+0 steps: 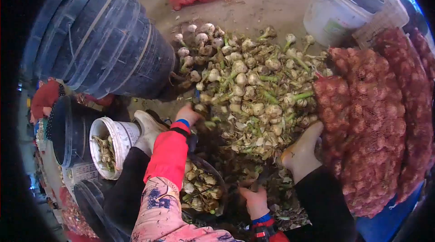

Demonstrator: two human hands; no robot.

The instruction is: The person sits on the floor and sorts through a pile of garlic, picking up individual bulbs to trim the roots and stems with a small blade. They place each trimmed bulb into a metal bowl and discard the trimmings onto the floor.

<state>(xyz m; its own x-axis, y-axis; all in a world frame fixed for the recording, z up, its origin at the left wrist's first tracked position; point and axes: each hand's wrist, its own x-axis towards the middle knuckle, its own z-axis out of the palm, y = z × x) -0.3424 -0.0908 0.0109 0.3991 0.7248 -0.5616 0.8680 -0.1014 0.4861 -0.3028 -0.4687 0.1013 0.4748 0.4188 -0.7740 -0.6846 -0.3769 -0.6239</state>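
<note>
Garlic bulbs [241, 79] lie beside the left hand [188, 115], trimmings [283, 185] near the right hand [256, 203]; cannot tell whether fingers [246, 193] pinch anything.

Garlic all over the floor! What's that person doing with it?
The person is working bare-handed at a big heap of garlic. The left hand is at the heap's edge, and the right hand is low by the scraps. I can't tell if either holds anything. Between the arms, a dark container has bulbs inside.

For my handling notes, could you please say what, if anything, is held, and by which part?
It cannot be told: neither the left hand nor the right hand shows its fingertips clearly.
</note>
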